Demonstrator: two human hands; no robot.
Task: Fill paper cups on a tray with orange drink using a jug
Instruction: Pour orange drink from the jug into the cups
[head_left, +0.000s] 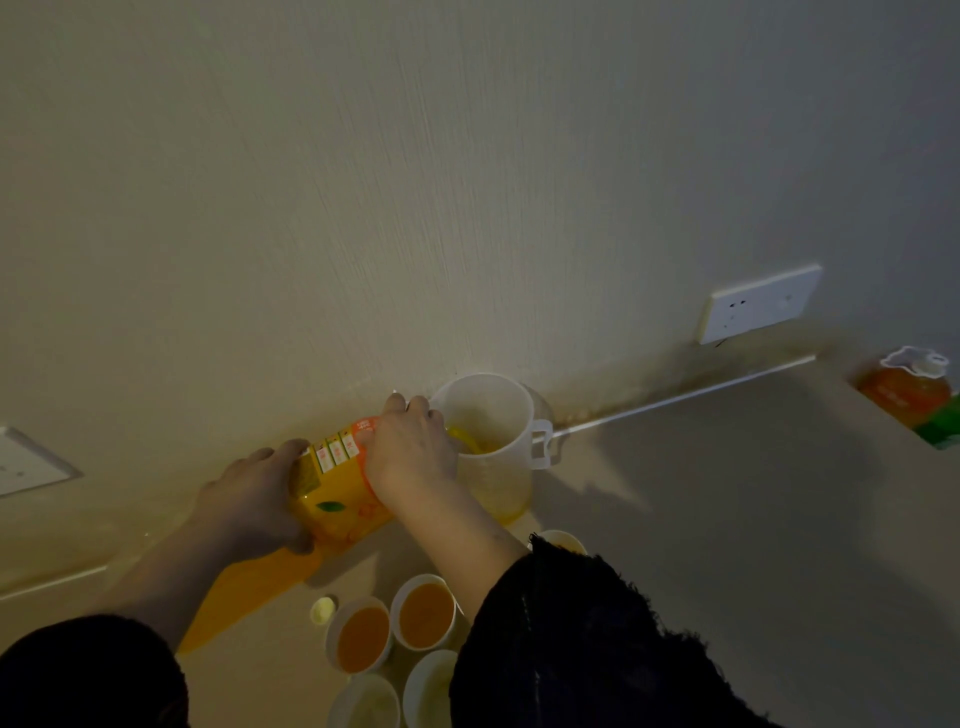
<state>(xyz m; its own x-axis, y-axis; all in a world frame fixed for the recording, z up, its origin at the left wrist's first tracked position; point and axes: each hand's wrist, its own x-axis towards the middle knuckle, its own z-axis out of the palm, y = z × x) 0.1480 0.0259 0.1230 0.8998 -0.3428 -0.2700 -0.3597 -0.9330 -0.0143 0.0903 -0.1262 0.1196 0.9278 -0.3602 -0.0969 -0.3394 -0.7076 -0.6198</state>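
A large orange drink bottle (332, 499) lies tipped on its side, its neck over the white translucent jug (493, 447) by the wall. Orange liquid runs into the jug. My left hand (254, 499) grips the bottle's lower body. My right hand (410, 452) grips its upper part near the neck. Below, paper cups stand together: two hold orange drink (363, 639) (426, 613), two nearer ones (366, 701) (431, 686) look pale inside. Another cup (563, 540) peeks out behind my right sleeve. The tray under them cannot be made out.
A small yellowish bottle cap (323, 609) lies left of the cups. A second orange bottle (906, 387) stands at the far right by a green pack (943, 431). Wall sockets (758, 304) (26, 460) sit just above the counter's back edge.
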